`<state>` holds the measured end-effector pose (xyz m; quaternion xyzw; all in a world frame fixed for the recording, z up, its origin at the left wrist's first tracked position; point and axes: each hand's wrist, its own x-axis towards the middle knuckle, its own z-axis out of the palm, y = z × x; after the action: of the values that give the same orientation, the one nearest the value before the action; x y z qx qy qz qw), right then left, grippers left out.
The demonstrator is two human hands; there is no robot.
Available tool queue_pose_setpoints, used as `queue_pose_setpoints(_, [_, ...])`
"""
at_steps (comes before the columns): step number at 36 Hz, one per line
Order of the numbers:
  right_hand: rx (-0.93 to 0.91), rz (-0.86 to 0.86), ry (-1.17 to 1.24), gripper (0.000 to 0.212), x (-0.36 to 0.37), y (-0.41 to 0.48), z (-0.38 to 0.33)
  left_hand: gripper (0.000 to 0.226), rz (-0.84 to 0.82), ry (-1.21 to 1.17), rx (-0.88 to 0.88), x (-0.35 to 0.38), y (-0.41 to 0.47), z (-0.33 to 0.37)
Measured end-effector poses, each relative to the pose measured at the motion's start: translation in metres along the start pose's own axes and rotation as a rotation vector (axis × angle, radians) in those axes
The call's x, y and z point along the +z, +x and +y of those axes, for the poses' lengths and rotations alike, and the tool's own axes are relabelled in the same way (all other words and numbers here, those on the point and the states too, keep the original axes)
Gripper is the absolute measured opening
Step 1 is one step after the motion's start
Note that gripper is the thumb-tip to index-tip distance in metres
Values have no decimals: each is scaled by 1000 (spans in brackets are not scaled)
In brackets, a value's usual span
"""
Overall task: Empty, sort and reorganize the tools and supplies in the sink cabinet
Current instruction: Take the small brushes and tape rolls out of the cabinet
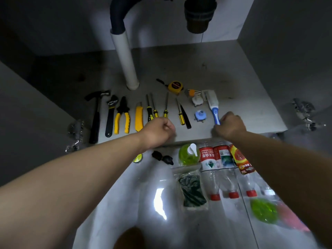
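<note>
Gripping the blue-and-white plastic brush (213,108), my right hand (230,125) sits centre-right; left hand (158,130) fisted, contents unclear. Below, a clear zip bag (181,172) holds something dark green.

Tools (122,115) in row on cabinet floor (197,69); R hand (230,125) grips brush (212,105), L hand (159,129) curled

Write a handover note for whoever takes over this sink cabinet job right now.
Left grip: curled in a fist beside the yellow-and-black screwdrivers, nothing seen in it.
Right grip: curled on the handle end of the blue-and-white brush.
Done: black hammer, black wrench, yellow-handled pliers, yellow utility knife, the screwdrivers and yellow tape measure are laid out on the cabinet floor.
Left: three red-capped clear plastic bottles, green soap bottle and a bagged dark green item lie on the tiles outside.
</note>
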<state>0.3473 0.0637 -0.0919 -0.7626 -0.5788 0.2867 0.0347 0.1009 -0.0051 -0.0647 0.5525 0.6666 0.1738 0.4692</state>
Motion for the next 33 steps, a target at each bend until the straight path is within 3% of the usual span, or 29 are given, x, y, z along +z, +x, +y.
queue_pose_setpoints(7, [3, 64, -10, 48, 21, 17, 3, 20, 25, 94, 85, 5, 21, -2])
queue_pose_setpoints(11, [12, 118, 22, 34, 25, 30, 7, 20, 78, 144, 125, 8, 44, 6])
queue_pose_setpoints(18, [9, 212, 128, 32, 26, 41, 14, 29, 101, 346, 173, 14, 97, 26])
queue_pose_setpoints(22, [15, 196, 247, 26, 31, 40, 21, 49, 99, 363, 247, 27, 117, 35])
queue_pose_setpoints(26, [34, 165, 372, 26, 35, 38, 26, 46, 102, 343, 308, 47, 126, 36])
queue_pose_setpoints(30, [12, 152, 455, 22, 34, 34, 27, 64, 113, 451, 370, 54, 125, 37])
queue_pose_setpoints(33, [-17, 123, 533, 22, 33, 27, 29, 57, 171, 349, 320, 54, 118, 42])
